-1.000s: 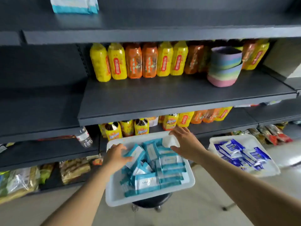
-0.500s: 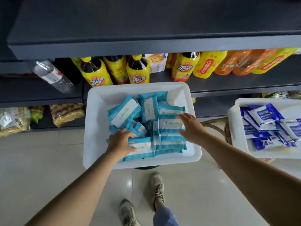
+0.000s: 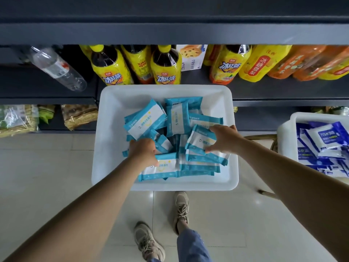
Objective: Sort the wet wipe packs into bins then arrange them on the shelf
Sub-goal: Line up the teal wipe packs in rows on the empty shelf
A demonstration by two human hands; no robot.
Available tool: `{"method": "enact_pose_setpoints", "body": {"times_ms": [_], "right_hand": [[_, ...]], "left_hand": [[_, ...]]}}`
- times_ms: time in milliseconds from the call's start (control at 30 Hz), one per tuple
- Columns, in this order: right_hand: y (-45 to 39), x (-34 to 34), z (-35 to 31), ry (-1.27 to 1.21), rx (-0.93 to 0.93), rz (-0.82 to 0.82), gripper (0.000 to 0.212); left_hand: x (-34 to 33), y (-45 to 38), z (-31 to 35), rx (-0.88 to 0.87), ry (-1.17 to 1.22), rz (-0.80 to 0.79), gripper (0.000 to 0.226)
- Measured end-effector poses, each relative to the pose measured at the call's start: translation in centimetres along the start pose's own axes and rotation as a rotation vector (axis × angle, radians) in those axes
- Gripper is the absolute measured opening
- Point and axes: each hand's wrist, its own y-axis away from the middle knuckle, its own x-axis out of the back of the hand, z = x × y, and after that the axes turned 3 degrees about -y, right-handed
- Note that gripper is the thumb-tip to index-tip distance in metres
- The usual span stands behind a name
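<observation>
Both hands reach down into a white bin [image 3: 105,140] that sits in front of a dark shelf [image 3: 264,91]. The bin holds a loose heap of light blue wipe packs [image 3: 145,120], some flat and some propped against each other.

The right hand [image 3: 224,138] pinches one light blue pack [image 3: 200,141] at its right end, thumb underneath and fingers over the top edge. That pack is tilted up off the pile, its left part clear of the hand and its lower edge touching the packs below.

The left hand [image 3: 143,150] is curled with knuckles upward over the near left part of the heap. Its fingers press down onto a flat pack [image 3: 164,168] lying at the front of the bin; whether they actually close round a pack is hidden by the back of the hand, so I cannot tell.

To the right, well apart, a second white bin [image 3: 285,137] holds dark blue wipe packs [image 3: 324,137]. On the shelf behind the first bin stand yellow drink bottles [image 3: 111,72] and orange bottles [image 3: 294,63], with a clear bottle [image 3: 58,69] lying tilted on the left. Below the arms the person's shoes [image 3: 149,241] stand on a pale tiled floor [image 3: 37,176].
</observation>
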Motion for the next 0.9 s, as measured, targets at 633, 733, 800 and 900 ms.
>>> {"method": "enact_pose_setpoints", "body": {"times_ms": [633,733,800,900], "right_hand": [[10.2,2.2,-5.7,-0.279,-0.074,0.181,0.035],[13.2,4.9,-8.4,-0.317,-0.056,0.222,0.036],[15.5,7.4,-10.5,-0.368,-0.022,0.253,0.036],[19.5,11.6,-14.0,-0.556,0.067,0.323,0.031]], "left_hand": [[3.3,6.5,-4.8,-0.132,0.264,0.082,0.019],[7.3,9.8,-6.3,-0.141,0.321,0.173,0.019],[10.7,12.5,-7.3,-0.149,0.377,0.234,0.022],[16.0,17.1,-9.1,-0.186,0.435,0.326,0.026]]}}
